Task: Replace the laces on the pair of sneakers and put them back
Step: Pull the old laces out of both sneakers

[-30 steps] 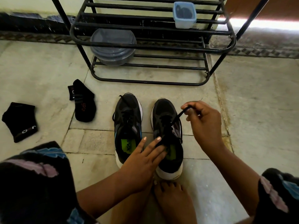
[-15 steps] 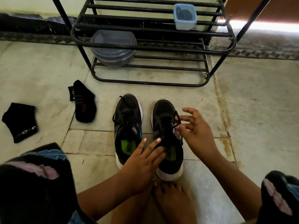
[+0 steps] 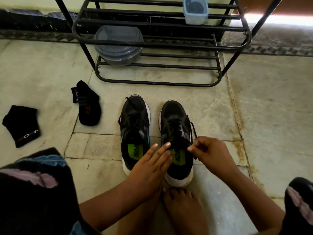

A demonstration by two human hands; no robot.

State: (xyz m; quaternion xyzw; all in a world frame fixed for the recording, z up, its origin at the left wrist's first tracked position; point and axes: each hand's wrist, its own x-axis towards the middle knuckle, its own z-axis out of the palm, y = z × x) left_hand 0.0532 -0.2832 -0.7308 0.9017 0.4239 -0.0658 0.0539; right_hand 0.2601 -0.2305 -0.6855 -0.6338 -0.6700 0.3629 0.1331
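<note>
Below, two black sneakers stand side by side on a stone floor [image 3: 254, 102], toes pointing away toward a black metal rack [image 3: 157, 44]. The left sneaker [image 3: 134, 119] is near the left hand but not touched. The right sneaker [image 3: 176, 126] sits between both hands. The left hand [image 3: 149, 172] lies with straight fingers on the inner edge of that shoe's opening, fingertips on the tongue. The right hand [image 3: 210, 153] has its fingers curled, pinching a black lace [image 3: 192, 129] at the top eyelets on the shoe's outer side; a loop of the lace hangs beside the shoe. Bare feet [image 3: 183, 206] rest just behind the heel. Two black socks [image 3: 88, 106] lie apart on the floor to the left. On the rack sit a round grey tub [image 3: 118, 44] and a small blue tub [image 3: 195, 10].
</note>
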